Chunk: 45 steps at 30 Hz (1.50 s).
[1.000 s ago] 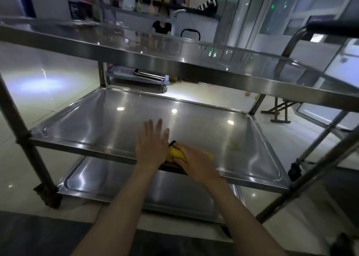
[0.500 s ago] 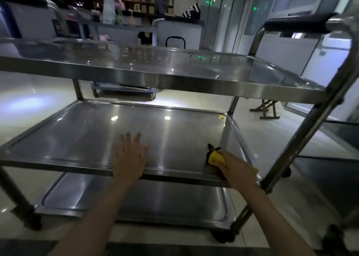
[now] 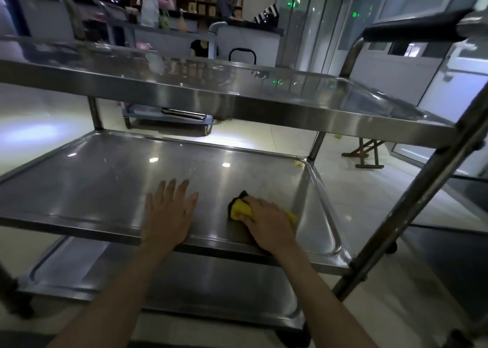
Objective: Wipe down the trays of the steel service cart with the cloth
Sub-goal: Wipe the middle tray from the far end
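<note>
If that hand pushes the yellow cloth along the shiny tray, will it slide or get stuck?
Probably slide: the middle tray looks smooth and glossy. The yellow cloth is bunched under the right hand, so it is likely soft and floppy and may crumple. It looks light, so it should not tip anything.

1. We see a yellow cloth point(image 3: 241, 208) with a black patch at its far edge, on the cart.
2. The cart's middle tray point(image 3: 105, 183) is silver-grey steel.
3. Beneath the cart, the floor tiles point(image 3: 369, 189) are pale cream.

Left hand point(image 3: 169, 215) flat, right hand point(image 3: 266, 220) curled.
</note>
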{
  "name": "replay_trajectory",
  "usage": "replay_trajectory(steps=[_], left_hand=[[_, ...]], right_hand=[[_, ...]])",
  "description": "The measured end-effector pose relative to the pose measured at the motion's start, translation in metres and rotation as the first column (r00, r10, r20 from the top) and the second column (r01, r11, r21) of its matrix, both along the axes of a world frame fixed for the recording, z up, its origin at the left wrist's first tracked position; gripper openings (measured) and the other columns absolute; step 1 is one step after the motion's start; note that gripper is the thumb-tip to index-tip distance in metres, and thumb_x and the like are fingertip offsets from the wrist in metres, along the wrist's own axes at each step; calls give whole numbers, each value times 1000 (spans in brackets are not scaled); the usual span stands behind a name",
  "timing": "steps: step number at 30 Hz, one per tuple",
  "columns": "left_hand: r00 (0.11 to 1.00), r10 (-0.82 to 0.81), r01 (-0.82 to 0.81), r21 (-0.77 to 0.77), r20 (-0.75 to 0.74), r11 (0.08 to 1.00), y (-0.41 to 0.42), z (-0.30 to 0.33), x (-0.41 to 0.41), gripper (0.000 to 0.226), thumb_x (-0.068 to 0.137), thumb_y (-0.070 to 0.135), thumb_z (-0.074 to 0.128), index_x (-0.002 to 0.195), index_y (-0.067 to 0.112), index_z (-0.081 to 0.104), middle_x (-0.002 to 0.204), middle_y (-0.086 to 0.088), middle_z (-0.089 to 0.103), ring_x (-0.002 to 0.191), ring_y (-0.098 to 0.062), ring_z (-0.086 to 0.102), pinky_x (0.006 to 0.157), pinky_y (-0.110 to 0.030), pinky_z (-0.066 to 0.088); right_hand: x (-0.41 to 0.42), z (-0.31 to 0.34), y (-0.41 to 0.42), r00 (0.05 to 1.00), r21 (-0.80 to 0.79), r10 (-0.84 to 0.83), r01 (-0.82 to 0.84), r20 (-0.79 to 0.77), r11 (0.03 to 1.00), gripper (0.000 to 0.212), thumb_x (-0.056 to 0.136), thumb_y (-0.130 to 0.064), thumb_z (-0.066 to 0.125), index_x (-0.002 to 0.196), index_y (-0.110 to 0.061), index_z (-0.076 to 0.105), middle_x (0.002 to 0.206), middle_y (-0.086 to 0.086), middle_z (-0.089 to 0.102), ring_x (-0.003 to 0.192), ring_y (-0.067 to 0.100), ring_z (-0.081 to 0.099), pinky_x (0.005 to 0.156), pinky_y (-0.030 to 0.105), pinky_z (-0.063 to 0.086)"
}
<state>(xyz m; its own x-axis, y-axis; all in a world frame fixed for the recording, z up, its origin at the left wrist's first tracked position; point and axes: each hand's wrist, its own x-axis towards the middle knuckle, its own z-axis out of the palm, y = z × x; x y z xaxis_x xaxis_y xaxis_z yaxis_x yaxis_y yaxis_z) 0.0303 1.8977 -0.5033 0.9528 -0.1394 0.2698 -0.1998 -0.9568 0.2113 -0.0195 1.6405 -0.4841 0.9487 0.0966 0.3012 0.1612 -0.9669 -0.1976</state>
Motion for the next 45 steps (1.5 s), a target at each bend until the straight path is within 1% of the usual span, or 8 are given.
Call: replay_trajectory(steps=[2, 5, 12, 17, 25, 34, 40, 45], left_hand=[[1000, 23, -23, -49, 13, 999, -2, 1, -1, 70, 100, 58, 7, 161, 27, 21, 168, -9, 19, 156, -35, 10, 123, -61, 14], [1000, 9, -10, 52, 13, 999, 5, -8, 3, 78, 94, 57, -7, 161, 29, 22, 169, -8, 15, 155, -36, 9, 122, -61, 18], [999, 38, -37, -76, 4, 996, 2, -1, -7, 81, 93, 67, -1, 161, 29, 20, 169, -4, 19, 157, -31, 10, 125, -56, 13], [997, 71, -69, -41, 44, 997, -1, 4, -14, 74, 97, 63, 9, 158, 25, 31, 163, -7, 34, 151, -32, 27, 121, -55, 25], [997, 59, -57, -40, 55, 998, -3, 2, -12, 78, 96, 67, 2, 160, 28, 25, 165, -5, 29, 154, -29, 20, 124, -53, 20], [995, 84, -81, -68, 46, 994, -2, 0, -15, 82, 93, 70, -5, 161, 31, 17, 168, -3, 22, 157, -26, 14, 126, -52, 17], [996, 81, -77, -95, 35, 993, 0, 0, -13, 81, 93, 71, -1, 161, 31, 17, 168, -3, 23, 156, -26, 15, 126, -53, 17], [996, 83, -80, -87, 30, 993, 0, 1, -14, 77, 95, 68, 5, 161, 29, 19, 167, -5, 26, 155, -29, 17, 124, -54, 19]], right_hand=[[12, -1, 11, 997, 8, 81, -81, 2, 997, 51, 103, -51, 48, 148, -27, 45, 138, 2, 60, 119, 26, 58, 102, 38, 41], [35, 1, 0, 996, 39, 66, -63, -59, 997, 52, 102, -54, 45, 149, -32, 42, 141, 0, 58, 122, 24, 57, 106, 38, 41], [68, 16, -85, 953, 89, -301, 302, -21, 949, 38, 101, -41, 53, 137, -30, 50, 124, 5, 67, 108, 30, 66, 95, 47, 53], [85, 23, -110, 890, 108, -455, 449, 35, 887, 41, 99, -30, 57, 137, -14, 52, 121, 15, 66, 109, 37, 63, 100, 53, 48], [136, 19, -42, 976, 12, -218, 218, -28, 976, 46, 102, -41, 50, 145, -25, 45, 132, 7, 65, 113, 32, 64, 98, 46, 48], [135, 9, 63, 981, -33, 187, -188, -51, 982, 53, 103, -45, 49, 152, -25, 40, 148, 2, 54, 132, 25, 53, 114, 43, 37], [123, 9, 36, 981, -12, 184, -185, -65, 983, 54, 103, -51, 50, 151, -30, 40, 147, -1, 55, 131, 24, 53, 113, 41, 37], [110, 12, -23, 999, 15, 34, -34, -19, 999, 49, 102, -45, 55, 146, -27, 47, 139, 4, 61, 123, 28, 59, 105, 41, 44]])
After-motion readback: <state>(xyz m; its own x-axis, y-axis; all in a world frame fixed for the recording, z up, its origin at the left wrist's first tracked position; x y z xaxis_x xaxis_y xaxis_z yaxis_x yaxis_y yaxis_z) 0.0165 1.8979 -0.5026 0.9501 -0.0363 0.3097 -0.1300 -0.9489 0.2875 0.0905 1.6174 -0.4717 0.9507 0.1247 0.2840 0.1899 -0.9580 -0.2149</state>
